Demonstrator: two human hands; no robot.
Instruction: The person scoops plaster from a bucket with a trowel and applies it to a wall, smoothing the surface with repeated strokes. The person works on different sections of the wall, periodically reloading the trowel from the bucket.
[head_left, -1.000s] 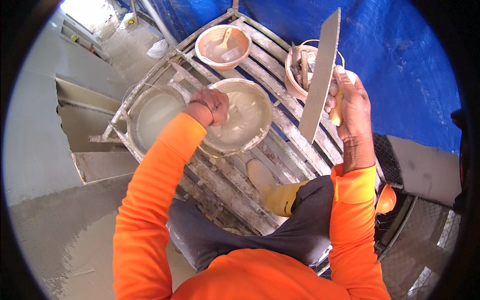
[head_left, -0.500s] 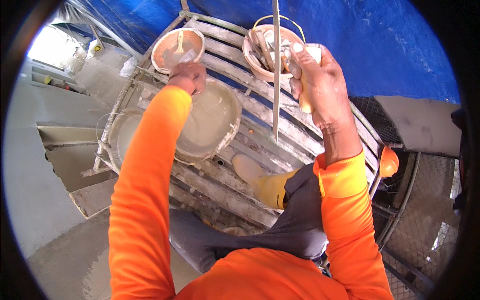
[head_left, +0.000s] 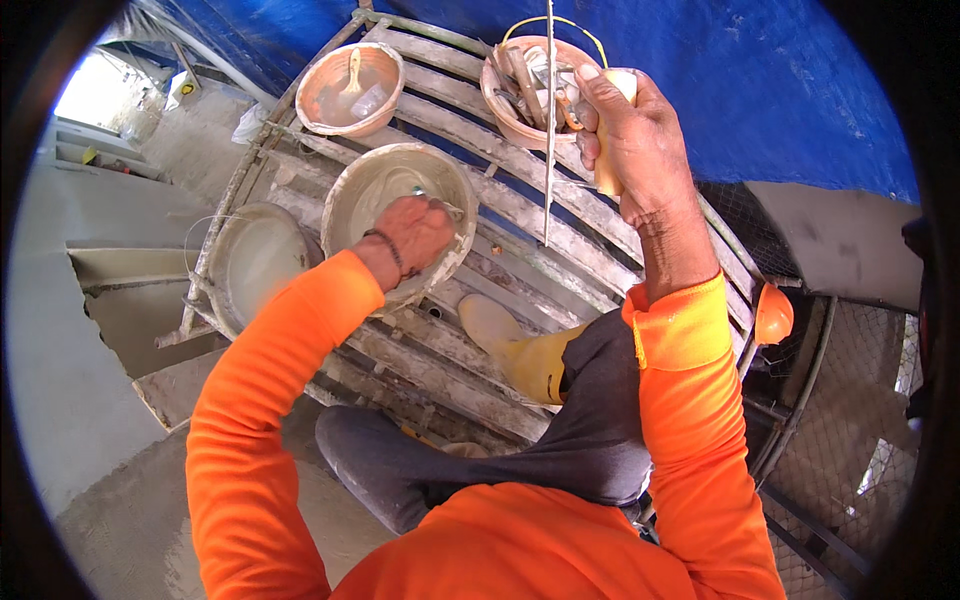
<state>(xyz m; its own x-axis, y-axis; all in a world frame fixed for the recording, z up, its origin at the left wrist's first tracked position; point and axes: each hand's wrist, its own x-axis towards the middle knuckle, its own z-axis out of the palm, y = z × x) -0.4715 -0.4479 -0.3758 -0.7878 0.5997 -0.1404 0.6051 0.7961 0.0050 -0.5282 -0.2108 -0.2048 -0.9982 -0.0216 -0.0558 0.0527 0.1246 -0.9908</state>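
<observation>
My right hand is wrapped round the pale yellow handle of a plastering trowel. Its long flat blade is seen edge-on, upright in the picture, to the left of the hand. My left hand, with a dark band at the wrist, reaches down into a round bucket of wet grey plaster. The fingers are curled. A small teal bit shows just beyond the knuckles, but what they hold is mostly hidden.
A bowl with a brush stands beyond the bucket, and a second plaster bucket at left. A tub of tools sits behind the trowel. All rest on slatted planks, with my yellow boot. An orange helmet lies at right.
My left hand has come back toward me from near the brush bowl and is now down in the middle bucket. The right hand and trowel have barely shifted.
</observation>
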